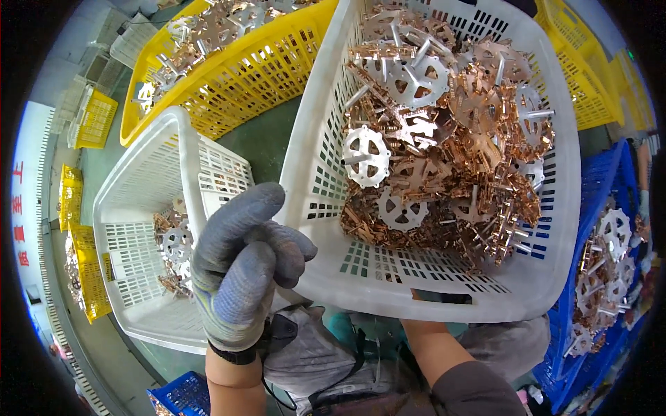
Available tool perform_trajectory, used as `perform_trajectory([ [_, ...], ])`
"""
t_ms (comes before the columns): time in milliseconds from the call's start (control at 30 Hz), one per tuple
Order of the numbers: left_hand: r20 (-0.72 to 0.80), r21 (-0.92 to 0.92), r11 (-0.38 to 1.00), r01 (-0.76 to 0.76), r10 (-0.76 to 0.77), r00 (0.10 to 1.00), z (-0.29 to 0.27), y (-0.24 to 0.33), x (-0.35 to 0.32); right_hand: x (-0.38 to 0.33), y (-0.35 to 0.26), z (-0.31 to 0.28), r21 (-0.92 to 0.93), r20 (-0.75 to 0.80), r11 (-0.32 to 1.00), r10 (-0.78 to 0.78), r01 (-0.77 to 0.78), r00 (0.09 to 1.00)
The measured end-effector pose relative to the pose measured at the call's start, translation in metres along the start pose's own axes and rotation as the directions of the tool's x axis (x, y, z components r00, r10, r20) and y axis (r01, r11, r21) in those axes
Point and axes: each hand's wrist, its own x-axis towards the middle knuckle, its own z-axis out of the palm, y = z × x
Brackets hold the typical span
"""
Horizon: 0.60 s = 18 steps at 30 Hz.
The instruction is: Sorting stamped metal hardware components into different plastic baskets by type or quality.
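The left hand, fingers bent and apart, hangs beside the big basket of parts, upper centre-right. The right hand, mostly hidden behind its near rim: grip unclear.

Over my feed, the left hand wears a grubby blue-grey knit glove, plus a black wrist strap and thin black cable. I've also got a dark right sleeve and baggy grey pants, lol.

Two white baskets and one gloved hand show (metal parts defy counting).
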Motion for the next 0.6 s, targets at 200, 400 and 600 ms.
perform_trajectory([
  [200,0.001,0.078,0.992,0.098,-0.099,0.995,0.001,-0.005,0.006,0.001,-0.014,0.008,0.012,-0.016,0.999,-0.052,0.053,0.999],
  [400,0.000,0.160,0.982,0.095,-0.097,0.995,0.009,-0.010,0.010,-0.016,-0.034,0.019,-0.005,-0.020,0.996,-0.092,0.092,0.996],
  [600,0.109,0.083,0.979,0.189,-0.197,0.974,0.012,-0.012,0.019,-0.042,-0.053,0.011,-0.089,-0.020,0.993,-0.078,0.076,0.997],
])
